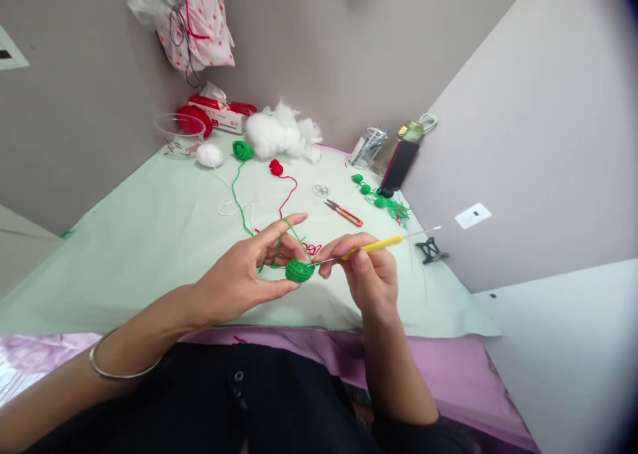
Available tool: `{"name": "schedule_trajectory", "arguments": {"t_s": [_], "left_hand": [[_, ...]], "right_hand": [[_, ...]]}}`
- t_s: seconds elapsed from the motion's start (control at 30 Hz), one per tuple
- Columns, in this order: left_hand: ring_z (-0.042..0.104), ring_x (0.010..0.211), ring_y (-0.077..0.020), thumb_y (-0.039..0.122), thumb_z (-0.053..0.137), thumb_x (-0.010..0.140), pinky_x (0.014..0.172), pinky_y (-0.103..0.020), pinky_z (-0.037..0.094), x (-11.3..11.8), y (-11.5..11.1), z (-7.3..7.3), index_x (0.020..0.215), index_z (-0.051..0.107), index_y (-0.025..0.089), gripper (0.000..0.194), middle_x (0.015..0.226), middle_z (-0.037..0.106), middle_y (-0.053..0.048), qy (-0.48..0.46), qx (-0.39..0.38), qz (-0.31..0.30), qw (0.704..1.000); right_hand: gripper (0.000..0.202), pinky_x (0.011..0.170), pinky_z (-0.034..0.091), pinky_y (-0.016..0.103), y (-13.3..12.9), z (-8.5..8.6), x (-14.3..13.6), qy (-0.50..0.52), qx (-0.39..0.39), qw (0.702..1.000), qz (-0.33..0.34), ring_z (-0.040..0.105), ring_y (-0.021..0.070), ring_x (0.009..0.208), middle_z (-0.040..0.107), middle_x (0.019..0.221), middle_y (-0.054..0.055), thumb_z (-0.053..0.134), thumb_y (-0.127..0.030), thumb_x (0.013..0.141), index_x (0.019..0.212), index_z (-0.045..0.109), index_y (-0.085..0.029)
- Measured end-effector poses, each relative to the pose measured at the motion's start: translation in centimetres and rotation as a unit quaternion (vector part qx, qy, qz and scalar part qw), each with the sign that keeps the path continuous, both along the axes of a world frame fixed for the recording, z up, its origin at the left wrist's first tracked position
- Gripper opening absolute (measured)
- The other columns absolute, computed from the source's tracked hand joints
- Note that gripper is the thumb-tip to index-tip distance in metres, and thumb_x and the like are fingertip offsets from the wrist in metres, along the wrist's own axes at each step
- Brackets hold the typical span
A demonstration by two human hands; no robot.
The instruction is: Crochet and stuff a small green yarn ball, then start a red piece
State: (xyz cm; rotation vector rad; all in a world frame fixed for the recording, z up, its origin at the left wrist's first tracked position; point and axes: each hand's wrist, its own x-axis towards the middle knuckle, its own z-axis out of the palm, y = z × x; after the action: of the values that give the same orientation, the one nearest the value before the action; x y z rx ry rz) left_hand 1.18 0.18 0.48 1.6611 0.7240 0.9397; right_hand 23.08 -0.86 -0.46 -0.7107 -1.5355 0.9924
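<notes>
Between thumb and fingers, my left hand (pixel 244 268) pinches a small round green crochet piece (pixel 299 271). Green yarn runs over its raised index finger and back to a green yarn ball (pixel 242 150) on the table. My right hand (pixel 371 271) grips a crochet hook (pixel 376 245) by its yellow handle. The hook's metal tip meets the upper right edge of the green piece; whether it passes through a stitch I cannot tell. Loose red yarn (pixel 312 248) lies just behind the fingers.
Orange-handled thread snips (pixel 343 213) and a ring of stitch markers (pixel 321 190) lie beyond my hands. White stuffing (pixel 282 131), a white yarn ball (pixel 209 155) and a plastic tub (pixel 180 135) stand behind. Small green crocheted pieces (pixel 366 189), a phone (pixel 400 165) and a black claw clip (pixel 432 250) are at right.
</notes>
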Motion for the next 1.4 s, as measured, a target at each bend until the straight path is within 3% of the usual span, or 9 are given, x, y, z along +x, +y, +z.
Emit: {"name": "schedule_trajectory", "arguments": {"t_s": [0.2,0.37,0.47,0.57,0.7,1.07,1.2,1.33,1.4], "left_hand": [[0.069,0.103,-0.0215,0.016,0.074,0.081,0.101,-0.043,0.055,0.0,0.1,-0.4,0.152,0.046,0.031,0.078,0.104,0.068,-0.003,0.001,0.003,0.018,1.0],[0.067,0.098,-0.0186,0.022,0.078,0.081,0.096,-0.038,0.055,0.9,-0.8,-0.8,0.152,0.048,0.026,0.077,0.102,0.067,-0.003,-0.069,-0.057,0.05,0.995],[0.064,0.096,-0.0163,0.024,0.08,0.082,0.091,-0.032,0.054,1.3,-1.4,-0.8,0.15,0.05,0.026,0.074,0.101,0.066,-0.002,-0.116,-0.114,0.052,0.985],[0.056,0.072,-0.0097,0.03,0.081,0.081,0.065,-0.024,0.049,1.3,-1.4,-0.8,0.144,0.058,0.026,0.067,0.093,0.063,0.0,-0.178,-0.226,-0.003,0.958],[0.04,0.056,-0.0048,0.032,0.086,0.076,0.046,-0.02,0.033,1.1,-0.7,-1.0,0.143,0.059,0.027,0.073,0.086,0.057,0.002,-0.225,-0.291,-0.051,0.928],[0.062,0.095,-0.0145,0.024,0.086,0.078,0.089,-0.027,0.051,-0.5,0.1,-0.6,0.148,0.053,0.034,0.078,0.106,0.064,0.0,-0.07,-0.15,-0.033,0.986],[0.065,0.102,-0.017,0.023,0.086,0.077,0.095,-0.029,0.051,0.5,-0.4,-1.1,0.151,0.05,0.032,0.082,0.104,0.066,0.0,-0.106,-0.165,-0.018,0.98],[0.065,0.107,-0.0184,0.02,0.086,0.076,0.095,-0.03,0.051,1.5,-0.9,-1.7,0.146,0.056,0.03,0.077,0.107,0.07,0.0,-0.183,-0.232,-0.03,0.955],[0.064,0.111,-0.0193,0.021,0.086,0.076,0.097,-0.03,0.05,1.7,-1.0,-1.7,0.141,0.061,0.027,0.071,0.11,0.072,-0.002,-0.216,-0.272,-0.048,0.936]], "right_hand": [[0.026,0.075,0.063,0.037,-0.9,0.5,0.1,-0.148,0.154,0.976,-0.048,0.074,0.0187,0.086,0.077,0.098,0.006,0.047,-0.024,0.104,0.115,0.07,-0.025],[0.043,0.079,0.063,0.036,-1.9,-1.8,-1.0,-0.267,0.332,0.884,-0.191,0.073,0.0214,0.1,0.076,0.116,0.007,0.06,-0.012,0.096,0.133,0.065,-0.032],[0.051,0.078,0.064,0.035,-2.2,-3.4,-1.5,-0.282,0.379,0.839,-0.271,0.073,0.0211,0.095,0.076,0.105,0.003,0.063,-0.011,0.093,0.135,0.065,-0.041],[0.052,0.074,0.064,0.034,-2.2,-3.9,-2.1,-0.236,0.373,0.852,-0.281,0.073,0.0208,0.092,0.076,0.105,0.002,0.064,-0.012,0.093,0.135,0.065,-0.042],[0.038,0.074,0.063,0.038,-2.1,-2.6,-2.7,-0.114,0.275,0.925,-0.236,0.074,0.0212,0.092,0.077,0.107,0.004,0.058,-0.016,0.098,0.126,0.071,-0.038],[0.02,0.055,0.054,0.029,-1.2,-0.7,-1.4,0.124,-0.018,0.988,-0.087,0.065,0.0141,0.059,0.069,0.076,0.002,0.057,-0.029,0.099,0.091,0.074,-0.021],[0.019,0.061,0.057,0.032,-1.3,-2.1,-2.5,-0.016,0.106,0.982,-0.156,0.068,0.016,0.07,0.071,0.088,0.004,0.056,-0.026,0.1,0.102,0.075,-0.026],[0.037,0.076,0.061,0.036,-1.8,-3.6,-3.6,-0.169,0.346,0.864,-0.324,0.07,0.0206,0.096,0.073,0.109,0.006,0.064,-0.011,0.094,0.121,0.074,-0.034],[0.039,0.075,0.061,0.036,-1.8,-3.6,-3.7,-0.153,0.349,0.867,-0.32,0.07,0.0203,0.095,0.074,0.11,0.007,0.062,-0.01,0.095,0.124,0.072,-0.033]]}}
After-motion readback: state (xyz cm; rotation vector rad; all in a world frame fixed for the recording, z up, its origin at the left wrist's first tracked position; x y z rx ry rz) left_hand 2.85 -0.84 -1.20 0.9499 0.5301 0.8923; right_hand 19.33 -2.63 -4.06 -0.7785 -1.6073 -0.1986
